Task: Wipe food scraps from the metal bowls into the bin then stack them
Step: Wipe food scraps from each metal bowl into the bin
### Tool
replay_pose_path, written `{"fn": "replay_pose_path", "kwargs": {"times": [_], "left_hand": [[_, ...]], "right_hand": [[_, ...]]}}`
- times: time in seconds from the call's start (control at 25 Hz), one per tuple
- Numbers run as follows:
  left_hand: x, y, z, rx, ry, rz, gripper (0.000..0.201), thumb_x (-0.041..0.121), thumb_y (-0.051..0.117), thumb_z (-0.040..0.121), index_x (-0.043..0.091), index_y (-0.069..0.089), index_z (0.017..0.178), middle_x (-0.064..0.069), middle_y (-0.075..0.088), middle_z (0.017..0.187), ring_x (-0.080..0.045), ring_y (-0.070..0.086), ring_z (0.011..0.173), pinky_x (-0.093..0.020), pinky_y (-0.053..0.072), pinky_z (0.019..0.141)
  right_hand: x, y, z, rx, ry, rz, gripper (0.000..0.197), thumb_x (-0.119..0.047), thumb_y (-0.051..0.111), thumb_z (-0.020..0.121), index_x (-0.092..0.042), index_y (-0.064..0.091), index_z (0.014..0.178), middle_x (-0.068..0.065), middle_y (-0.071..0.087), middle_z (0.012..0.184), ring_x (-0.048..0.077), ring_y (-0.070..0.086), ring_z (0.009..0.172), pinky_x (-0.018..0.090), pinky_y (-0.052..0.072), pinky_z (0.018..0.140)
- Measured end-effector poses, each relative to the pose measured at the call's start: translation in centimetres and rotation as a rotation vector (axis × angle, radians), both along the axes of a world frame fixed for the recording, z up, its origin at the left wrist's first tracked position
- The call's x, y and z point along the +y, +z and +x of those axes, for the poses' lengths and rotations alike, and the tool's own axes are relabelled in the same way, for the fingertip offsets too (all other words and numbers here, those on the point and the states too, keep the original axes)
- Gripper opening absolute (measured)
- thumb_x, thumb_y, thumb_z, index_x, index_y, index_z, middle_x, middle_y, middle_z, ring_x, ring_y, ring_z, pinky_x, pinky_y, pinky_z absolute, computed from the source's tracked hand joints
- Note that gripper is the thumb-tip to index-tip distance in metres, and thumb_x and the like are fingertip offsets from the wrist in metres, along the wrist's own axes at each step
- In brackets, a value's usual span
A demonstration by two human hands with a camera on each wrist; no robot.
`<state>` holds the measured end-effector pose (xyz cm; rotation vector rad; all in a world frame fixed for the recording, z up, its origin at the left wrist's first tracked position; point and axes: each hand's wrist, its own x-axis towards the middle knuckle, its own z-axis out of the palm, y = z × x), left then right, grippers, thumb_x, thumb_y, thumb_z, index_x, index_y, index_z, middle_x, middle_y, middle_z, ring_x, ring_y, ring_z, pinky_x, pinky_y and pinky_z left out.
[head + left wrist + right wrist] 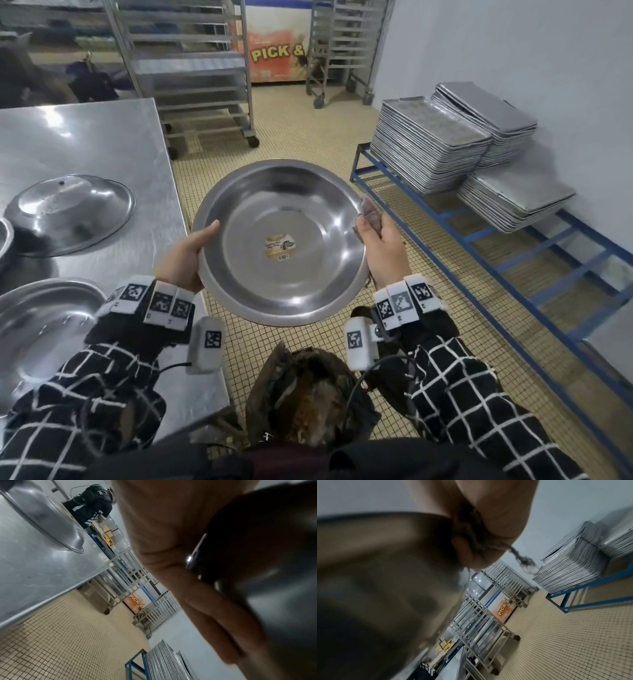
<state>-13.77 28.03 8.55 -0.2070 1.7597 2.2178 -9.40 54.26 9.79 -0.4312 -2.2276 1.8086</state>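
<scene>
I hold a wide metal bowl (pixel 308 219) level above the tiled floor; a paper sticker sits in its middle and the inside looks free of scraps. My left hand (pixel 185 257) grips the left rim, thumb on top and fingers (pixel 197 601) under the dark underside (pixel 265 561). My right hand (pixel 383 246) is at the right rim and clutches a crumpled grey cloth (pixel 371 216). In the right wrist view the frayed cloth (pixel 476 534) is bunched in the hand beside the bowl's underside (pixel 385 561). The bin (pixel 308 394), lined with a dark bag and holding brown scraps, stands below the bowl near my body.
The steel table (pixel 102 144) on the left carries an upside-down bowl (pixel 72 212) and an upright bowl (pixel 44 318) at its near edge. Stacked baking trays (pixel 435 147) lie on a blue floor rack (pixel 479 240) at right. Wheeled tray racks (pixel 191 68) stand behind.
</scene>
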Motion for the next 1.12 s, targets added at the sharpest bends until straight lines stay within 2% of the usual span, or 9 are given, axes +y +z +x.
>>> {"fn": "replay_pose_path", "kwargs": {"times": [0.08,0.28,0.44,0.52,0.6,0.72,0.84,1.0,1.12], "left_hand": [[0.6,-0.4,0.2,0.016,0.054,-0.026,0.03,0.035,0.047,0.095,0.011,0.066,0.093,-0.003,0.072,0.074,-0.017,0.069,0.063,-0.028,0.057,0.062],[2.3,-0.1,0.8,0.08,0.157,-0.049,0.032,0.039,0.044,0.097,0.011,0.059,0.103,-0.006,0.071,0.083,-0.02,0.069,0.075,-0.035,0.056,0.07],[1.3,1.0,0.9,0.13,0.203,-0.176,0.028,0.042,0.041,0.099,0.018,0.052,0.109,-0.002,0.065,0.089,-0.022,0.064,0.084,-0.036,0.053,0.08],[0.8,1.3,1.2,0.173,0.171,-0.274,0.024,0.043,0.037,0.099,0.023,0.045,0.111,0.004,0.06,0.087,-0.017,0.06,0.081,-0.028,0.051,0.074],[0.2,1.2,1.6,0.185,0.095,-0.336,0.029,0.046,0.034,0.098,0.024,0.044,0.114,0.004,0.059,0.088,-0.015,0.059,0.082,-0.024,0.048,0.07],[-0.5,0.5,1.7,0.161,-0.027,-0.383,0.056,0.056,0.033,0.092,0.014,0.052,0.123,-0.005,0.066,0.102,-0.025,0.063,0.098,-0.035,0.054,0.081],[-0.8,0.6,1.7,0.156,-0.018,-0.281,0.048,0.048,0.033,0.097,0.012,0.05,0.125,-0.007,0.066,0.101,-0.025,0.065,0.091,-0.025,0.056,0.06],[-2.8,0.9,1.4,0.151,0.157,-0.212,0.038,0.047,0.035,0.098,0.018,0.05,0.118,0.001,0.062,0.086,-0.01,0.06,0.073,-0.017,0.049,0.05],[-4.4,-0.1,1.2,0.1,0.167,-0.118,0.052,0.052,0.036,0.097,0.012,0.046,0.129,-0.006,0.067,0.097,-0.017,0.068,0.075,-0.027,0.054,0.054]], "right_hand": [[-1.1,-0.5,0.4,-0.014,-0.035,-0.016,0.01,-0.034,0.045,0.099,-0.027,0.048,0.105,-0.009,0.06,0.094,0.007,0.061,0.084,0.018,0.048,0.066],[-4.6,-3.3,0.7,-0.215,0.061,-0.078,0.027,-0.038,0.038,0.1,-0.018,0.052,0.11,-0.002,0.063,0.104,0.016,0.062,0.098,0.036,0.053,0.085],[-5.1,-3.4,1.5,-0.189,0.066,0.06,0.02,-0.033,0.046,0.098,-0.019,0.059,0.104,-0.007,0.065,0.096,0.009,0.063,0.094,0.019,0.052,0.073],[-5.5,-2.6,1.3,-0.095,0.054,0.088,0.022,-0.031,0.049,0.097,-0.025,0.059,0.116,-0.015,0.065,0.097,-0.001,0.06,0.091,0.012,0.047,0.071],[-6.6,-1.8,0.3,-0.007,0.094,0.183,0.035,-0.03,0.05,0.096,-0.025,0.052,0.131,-0.013,0.065,0.102,-0.002,0.059,0.092,0.015,0.049,0.08],[-8.9,-1.7,-2.0,0.029,0.209,0.414,0.048,-0.027,0.046,0.099,-0.023,0.036,0.145,0.002,0.06,0.126,0.014,0.055,0.111,0.023,0.039,0.098],[-11.1,-3.2,-2.0,0.084,0.461,0.707,0.048,-0.017,0.043,0.099,-0.016,0.034,0.146,0.009,0.04,0.148,0.022,0.036,0.136,0.018,0.018,0.112],[-12.8,-4.8,1.2,0.041,0.556,0.788,0.026,-0.023,0.042,0.1,-0.012,0.06,0.115,0.006,0.064,0.116,0.02,0.059,0.105,0.036,0.047,0.098],[-13.0,-5.0,2.8,0.058,0.402,0.913,0.031,-0.032,0.039,0.1,-0.017,0.061,0.116,0.0,0.061,0.124,0.015,0.058,0.111,0.032,0.047,0.1]]}}
